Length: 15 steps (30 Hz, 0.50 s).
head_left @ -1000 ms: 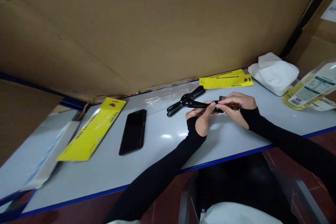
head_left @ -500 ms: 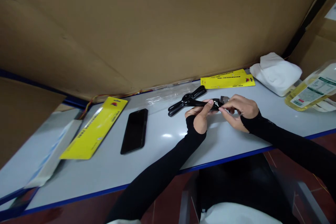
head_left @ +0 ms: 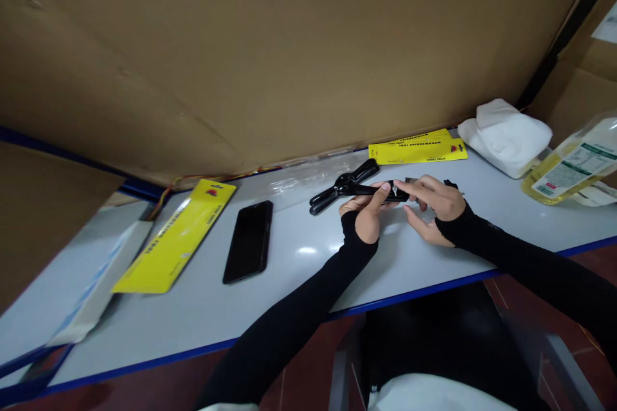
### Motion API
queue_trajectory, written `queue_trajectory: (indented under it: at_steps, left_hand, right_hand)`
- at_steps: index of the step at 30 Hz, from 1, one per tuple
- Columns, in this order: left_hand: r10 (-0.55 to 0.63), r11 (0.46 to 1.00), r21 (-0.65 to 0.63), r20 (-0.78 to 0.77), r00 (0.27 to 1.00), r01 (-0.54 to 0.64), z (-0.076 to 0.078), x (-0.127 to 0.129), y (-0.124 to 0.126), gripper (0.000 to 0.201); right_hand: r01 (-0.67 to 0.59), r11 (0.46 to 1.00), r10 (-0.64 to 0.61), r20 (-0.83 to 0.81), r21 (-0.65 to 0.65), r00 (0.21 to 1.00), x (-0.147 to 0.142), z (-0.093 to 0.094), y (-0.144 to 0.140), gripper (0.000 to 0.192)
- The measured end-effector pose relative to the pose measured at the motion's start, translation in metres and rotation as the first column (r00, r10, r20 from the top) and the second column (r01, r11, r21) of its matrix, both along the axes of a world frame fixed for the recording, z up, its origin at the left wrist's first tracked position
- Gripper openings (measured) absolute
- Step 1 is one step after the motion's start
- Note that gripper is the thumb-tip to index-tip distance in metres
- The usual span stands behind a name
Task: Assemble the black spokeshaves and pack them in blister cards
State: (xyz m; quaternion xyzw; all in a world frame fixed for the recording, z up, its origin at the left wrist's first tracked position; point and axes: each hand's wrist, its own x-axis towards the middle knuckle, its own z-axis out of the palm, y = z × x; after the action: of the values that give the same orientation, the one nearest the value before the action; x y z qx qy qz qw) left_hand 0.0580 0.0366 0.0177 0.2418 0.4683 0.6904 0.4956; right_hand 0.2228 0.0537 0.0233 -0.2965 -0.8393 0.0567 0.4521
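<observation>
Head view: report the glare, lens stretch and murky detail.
Head view: bright glare spots on the table near the left sleeve; head view, right edge: the bottle leans, perhaps from lens stretch; head view, centre: the black tool in the left hand shows little surface detail.

The single head-worn view looked forward and down from above the near side of a flat, pale-grey, blue-edged table. The camera sat near, with the bare left hand and bare right hand right of centre, and faced a broad brown cardboard wall that filled the upper part.
</observation>
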Motion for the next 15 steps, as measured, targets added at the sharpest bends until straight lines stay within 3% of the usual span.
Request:
queue_trajectory:
  at_steps: [3, 5, 7, 9, 13, 15]
  left_hand:
    - [0.017, 1.0, -0.007, 0.005, 1.0, -0.017, 0.0002, -0.0013, 0.0015, 0.041]
    - [0.018, 1.0, -0.013, 0.008, 1.0, -0.018, 0.0012, -0.0021, 0.002, 0.041]
    - [-0.004, 1.0, -0.018, 0.004, 1.0, 0.004, 0.0023, -0.0021, 0.0016, 0.042]
    - [-0.022, 1.0, -0.022, -0.006, 1.0, 0.022, 0.0023, -0.0012, 0.0007, 0.042]
    - [-0.004, 1.0, -0.03, -0.011, 1.0, 0.003, 0.0008, 0.0004, 0.0009, 0.042]
    - [0.008, 1.0, -0.029, -0.003, 1.0, -0.009, 0.0014, -0.0004, 0.002, 0.044]
  right_hand:
    - [0.02, 1.0, -0.02, 0.018, -0.011, 1.0, 0.0015, -0.0022, 0.0015, 0.004]
    - [0.023, 0.999, -0.022, 0.038, -0.037, 0.999, 0.002, -0.0023, 0.0012, 0.007]
    - [0.014, 1.0, -0.014, 0.072, -0.013, 0.997, 0.0019, -0.0016, 0.0012, 0.034]
    - [0.01, 0.999, -0.015, 0.098, 0.051, 0.995, 0.0019, -0.001, 0.0021, 0.047]
    - [0.036, 0.997, -0.04, 0.072, 0.064, 0.997, 0.004, -0.0012, 0.0046, 0.007]
    - [0.038, 0.999, -0.039, 0.059, 0.018, 0.997, 0.005, -0.0016, 0.0046, 0.007]
